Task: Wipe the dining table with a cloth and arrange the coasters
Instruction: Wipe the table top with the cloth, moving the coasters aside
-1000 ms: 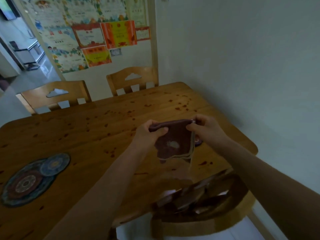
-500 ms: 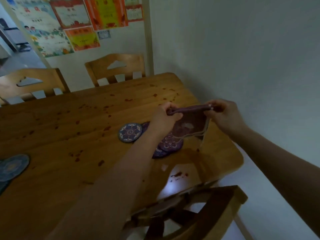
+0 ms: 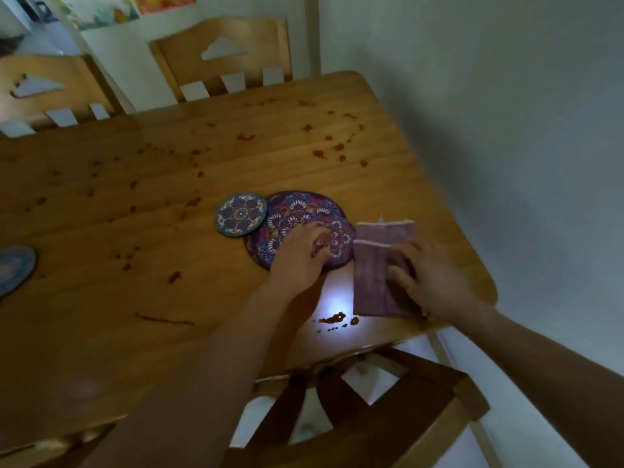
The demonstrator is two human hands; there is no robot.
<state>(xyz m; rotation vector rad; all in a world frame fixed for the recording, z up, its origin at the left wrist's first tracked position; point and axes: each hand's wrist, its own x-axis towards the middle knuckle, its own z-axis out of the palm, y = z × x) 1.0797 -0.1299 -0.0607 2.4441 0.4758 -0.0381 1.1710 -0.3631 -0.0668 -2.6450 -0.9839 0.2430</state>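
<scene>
A folded purple cloth (image 3: 378, 265) lies flat on the wooden table (image 3: 135, 265) near its right edge. My right hand (image 3: 429, 278) rests on the cloth with its fingers spread. My left hand (image 3: 300, 255) lies on the near edge of a large round purple patterned mat (image 3: 297, 217); whether its fingers grip the mat is blurred. A small blue patterned coaster (image 3: 241, 214) touches the mat's left side. Red stains (image 3: 337, 319) dot the tabletop, with a dark blot just left of the cloth's near end.
Another blue round mat (image 3: 15, 268) shows at the left edge. Two wooden chairs (image 3: 223, 59) stand at the far side, and a darker chair (image 3: 388, 400) is tucked in below my arms. A pale wall (image 3: 506, 130) runs along the table's right side.
Both hands held the cloth stretched in the air; it now lies on the table under my right hand. My left hand has let go and come down on the purple mat.
</scene>
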